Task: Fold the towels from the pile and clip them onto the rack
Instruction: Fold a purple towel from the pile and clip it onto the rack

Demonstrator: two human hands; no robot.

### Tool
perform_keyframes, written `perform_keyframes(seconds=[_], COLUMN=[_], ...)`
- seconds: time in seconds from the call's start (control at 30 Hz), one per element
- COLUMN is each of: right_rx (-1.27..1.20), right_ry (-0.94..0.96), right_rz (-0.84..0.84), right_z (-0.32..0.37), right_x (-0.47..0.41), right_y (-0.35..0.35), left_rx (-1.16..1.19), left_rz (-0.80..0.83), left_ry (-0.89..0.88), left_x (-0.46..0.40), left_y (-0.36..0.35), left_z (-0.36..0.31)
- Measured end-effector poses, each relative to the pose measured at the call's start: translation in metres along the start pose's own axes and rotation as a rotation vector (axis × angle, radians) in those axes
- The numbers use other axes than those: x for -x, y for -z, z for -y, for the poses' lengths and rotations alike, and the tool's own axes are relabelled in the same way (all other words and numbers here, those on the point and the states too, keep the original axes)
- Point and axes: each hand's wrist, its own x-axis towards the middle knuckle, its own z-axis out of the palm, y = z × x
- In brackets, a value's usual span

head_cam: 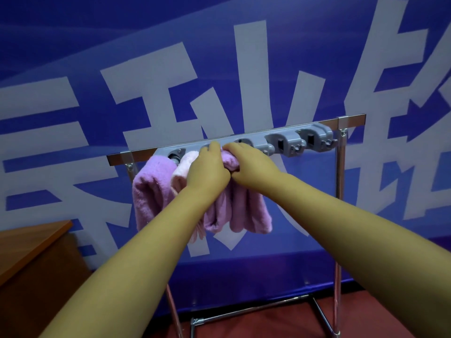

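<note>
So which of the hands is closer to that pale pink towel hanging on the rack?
Left. The left hand overlaps the pale pink fluffy towel, right at its edge. The right hand sits farther right, gripping the purple towel.

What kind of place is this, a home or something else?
Probably not a home: it looks like a staged demonstration or recording area. A large blue banner with big white characters fills the background, the free-standing metal rack stands on a red floor, and a wooden table sits at the left.

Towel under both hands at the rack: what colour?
Lilac-purple towel, gripped by left hand and right hand; head view.
</note>
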Motion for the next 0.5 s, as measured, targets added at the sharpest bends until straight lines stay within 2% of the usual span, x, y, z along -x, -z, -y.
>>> perform_keyframes(seconds=[0.17,0.33,0.5], right_rx=[-0.042,-0.146,-0.246], right_ry=[-0.059,-0.072,-0.148], right_rz=[-0.052,-0.097,-0.102], right_z=[0.004,0.005,0.008], right_x=[0.002,0.011,0.021], right_y=[0.002,-0.003,-0.010], left_rx=[0.116,0.216,0.286], left_rz=[-0.015,-0.030,0.098], left_ry=[-0.026,0.045,0.191], left_x=[-0.001,0.004,0.016], left_y=[-0.003,-0.011,-0.025], left_z=[0.001,0.005,0.014])
